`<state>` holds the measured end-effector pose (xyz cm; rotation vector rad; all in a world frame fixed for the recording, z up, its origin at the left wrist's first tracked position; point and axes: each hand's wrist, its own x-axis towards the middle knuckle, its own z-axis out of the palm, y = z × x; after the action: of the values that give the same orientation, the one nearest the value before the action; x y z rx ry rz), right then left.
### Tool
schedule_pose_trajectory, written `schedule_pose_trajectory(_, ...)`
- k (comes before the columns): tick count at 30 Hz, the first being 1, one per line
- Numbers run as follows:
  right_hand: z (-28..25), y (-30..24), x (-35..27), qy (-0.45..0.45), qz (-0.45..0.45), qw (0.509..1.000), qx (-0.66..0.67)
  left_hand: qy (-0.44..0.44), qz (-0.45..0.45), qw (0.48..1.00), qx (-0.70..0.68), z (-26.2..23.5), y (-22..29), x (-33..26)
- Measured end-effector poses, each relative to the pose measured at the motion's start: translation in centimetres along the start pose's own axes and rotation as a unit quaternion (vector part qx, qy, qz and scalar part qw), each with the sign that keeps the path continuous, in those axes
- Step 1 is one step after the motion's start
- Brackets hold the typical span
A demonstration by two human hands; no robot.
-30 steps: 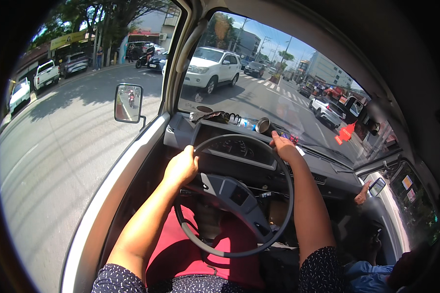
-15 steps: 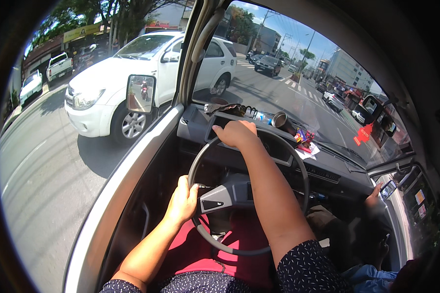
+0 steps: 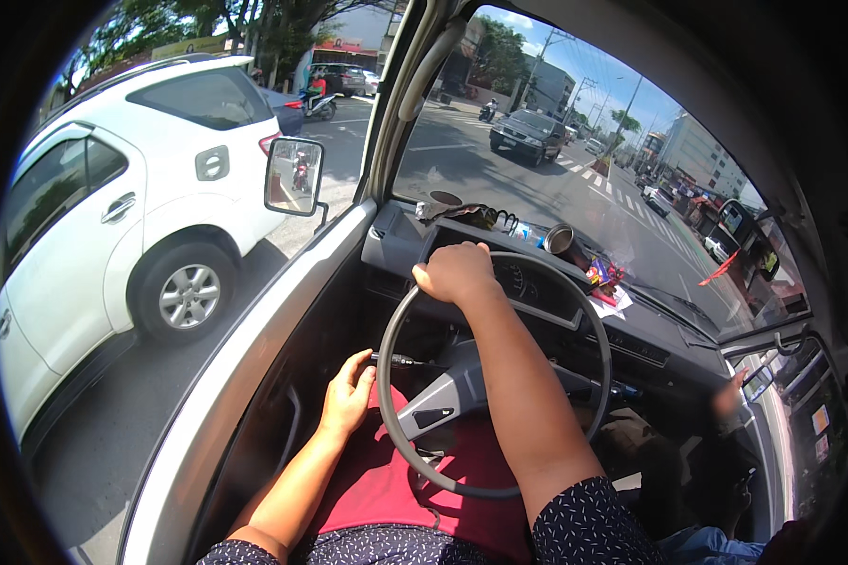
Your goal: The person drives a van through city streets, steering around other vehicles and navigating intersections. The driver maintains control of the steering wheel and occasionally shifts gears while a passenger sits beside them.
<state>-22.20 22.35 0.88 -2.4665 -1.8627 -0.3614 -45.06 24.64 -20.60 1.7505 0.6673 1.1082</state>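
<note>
At the top of the grey steering wheel (image 3: 448, 394), my right hand (image 3: 457, 271) is wrapped over the rim, its arm stretched across the wheel. My left hand (image 3: 347, 395) is off the rim, just to its left. Its thumb and fingers are apart and slightly curled, close to the tip of a dark control stalk (image 3: 407, 360) behind the wheel. Contact between fingertips and stalk cannot be made out. Behind the rim the instrument panel (image 3: 528, 282) is partly covered by my right hand and arm.
A white SUV (image 3: 184, 179) is close on the left, beyond the side mirror (image 3: 294, 176). Ahead, a dark car (image 3: 530, 135) faces me. On the dashboard lie a metal cup (image 3: 558, 238) and colourful packets (image 3: 605, 273). A person's blurred hand (image 3: 728, 400) is at the far right.
My left hand has let go of the rim and shifted slightly left. The wheel, with my right hand on it, has turned a little left. The SUV has slid backward past my side; the dark car looks nearer.
</note>
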Motion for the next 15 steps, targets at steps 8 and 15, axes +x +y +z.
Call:
schedule_pose_trajectory(8,0.3,0.2,-0.2,0.015,0.006,1.0,0.024,0.055,0.05,0.997,0.026,0.4,0.6,0.9)
schedule_pose_trajectory(15,0.7,0.3,-0.1,0.021,0.003,0.999,0.025,0.012,0.016,0.999,0.028,0.9,0.8,1.9)
